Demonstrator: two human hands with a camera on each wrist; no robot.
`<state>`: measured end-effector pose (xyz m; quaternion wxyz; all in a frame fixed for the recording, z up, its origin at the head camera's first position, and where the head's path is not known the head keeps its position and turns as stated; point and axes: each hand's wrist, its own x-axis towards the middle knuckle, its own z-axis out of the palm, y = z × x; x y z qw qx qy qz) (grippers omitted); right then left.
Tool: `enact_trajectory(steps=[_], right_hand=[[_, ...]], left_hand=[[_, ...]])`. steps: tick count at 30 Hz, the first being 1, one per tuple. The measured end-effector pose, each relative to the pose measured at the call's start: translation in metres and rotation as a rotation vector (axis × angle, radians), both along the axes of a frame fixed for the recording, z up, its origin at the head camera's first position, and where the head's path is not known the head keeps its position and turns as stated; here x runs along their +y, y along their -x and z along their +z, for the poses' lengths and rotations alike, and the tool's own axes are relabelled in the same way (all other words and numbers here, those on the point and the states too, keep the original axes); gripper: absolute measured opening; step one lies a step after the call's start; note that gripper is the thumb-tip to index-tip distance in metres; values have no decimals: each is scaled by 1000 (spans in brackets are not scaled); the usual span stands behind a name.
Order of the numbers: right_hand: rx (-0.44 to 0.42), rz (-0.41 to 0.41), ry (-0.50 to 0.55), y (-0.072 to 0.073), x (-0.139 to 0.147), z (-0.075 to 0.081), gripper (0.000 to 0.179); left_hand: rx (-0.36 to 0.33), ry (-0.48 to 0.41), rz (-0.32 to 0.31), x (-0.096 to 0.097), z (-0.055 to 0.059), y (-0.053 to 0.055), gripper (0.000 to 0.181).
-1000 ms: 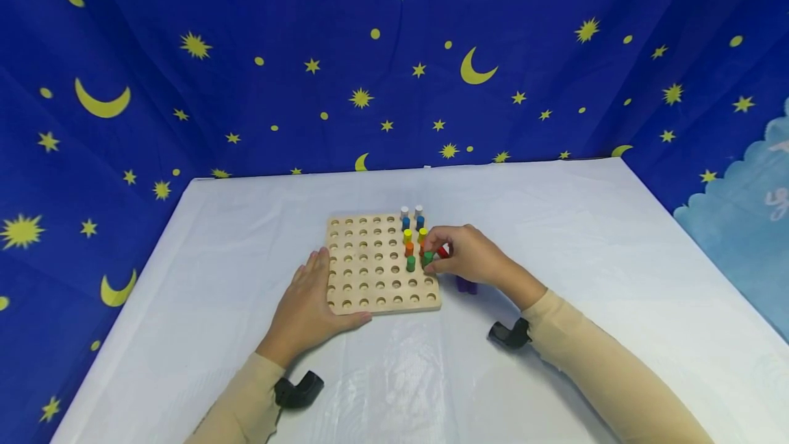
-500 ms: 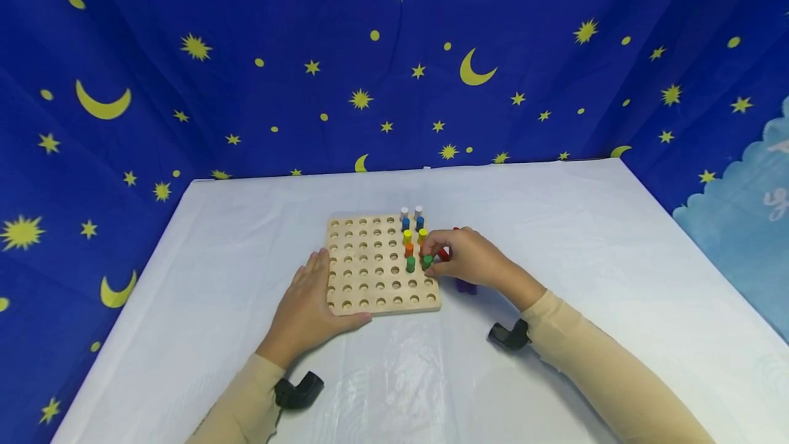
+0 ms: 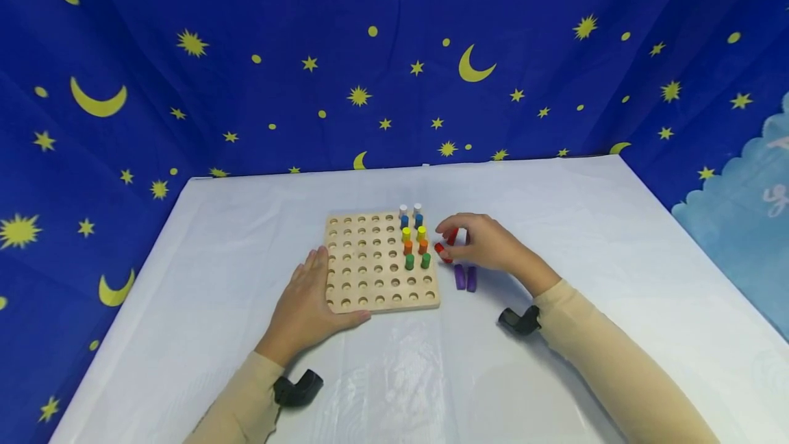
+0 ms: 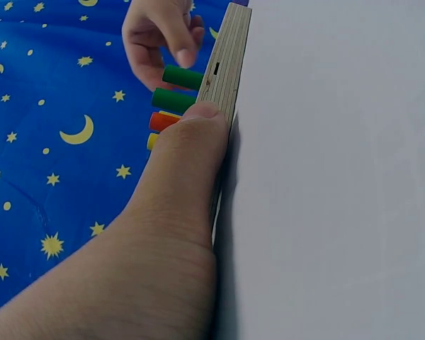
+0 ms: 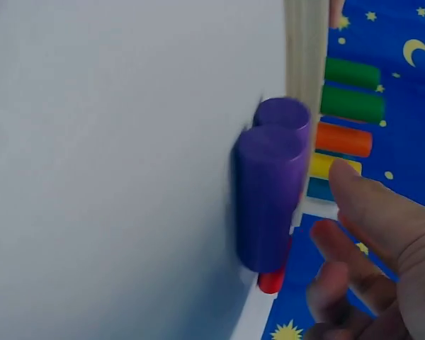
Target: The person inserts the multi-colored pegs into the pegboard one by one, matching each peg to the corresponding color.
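A square wooden pegboard (image 3: 354,278) lies on the table. My left hand (image 3: 305,307) rests along its left side, fingers extended, with the thumb on the front edge. Two columns of pegs stand upright at its right: white, blue (image 3: 419,220), yellow (image 3: 422,233), orange (image 3: 422,247) and green (image 3: 426,261). Just off the board's right side, my right hand (image 3: 481,242) hovers over red pegs (image 3: 440,251), its fingers loosely bent and thumb apart from the fingertips. The hand partly hides the red pegs. In the right wrist view, nothing shows between the thumb (image 5: 361,191) and fingers.
Two purple pegs (image 3: 459,277) lie side by side on the table, nearer me than the red ones. A white cover (image 3: 394,375) spreads over the table. Behind it hangs a blue cloth (image 3: 246,12) with yellow stars and moons.
My right hand has let go of the green peg, which now stands in the board, and moved right and back to the red pegs. The left hand stays in place.
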<state>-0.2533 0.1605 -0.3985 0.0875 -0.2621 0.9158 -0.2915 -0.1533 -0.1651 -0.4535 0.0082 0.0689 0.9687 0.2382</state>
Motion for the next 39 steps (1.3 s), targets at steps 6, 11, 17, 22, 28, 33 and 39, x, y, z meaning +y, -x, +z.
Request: enact_trajectory(steps=[6,11,17,22,28,33,39], right_hand=[[-19,0,-125,5,-3,-3,43],[-8,14,-189,6,-8,0,43],[2,27,-285,8,-11,2,42],[8,54,-332,9,-12,2,37],[-3,95,-332,10,-11,3,30],[-1,138,-305,9,-9,2,25],[2,158,-256,8,-5,0,21]], left_hand=[[0,-1,1,0,0,0,146],[5,-3,2,0,-1,1,147],[3,-2,0,0,-2,1,147],[6,-5,0,-1,-3,2,147],[4,-4,3,0,-4,2,147],[5,-2,6,0,-4,2,148],[16,4,5,0,-5,1,147]])
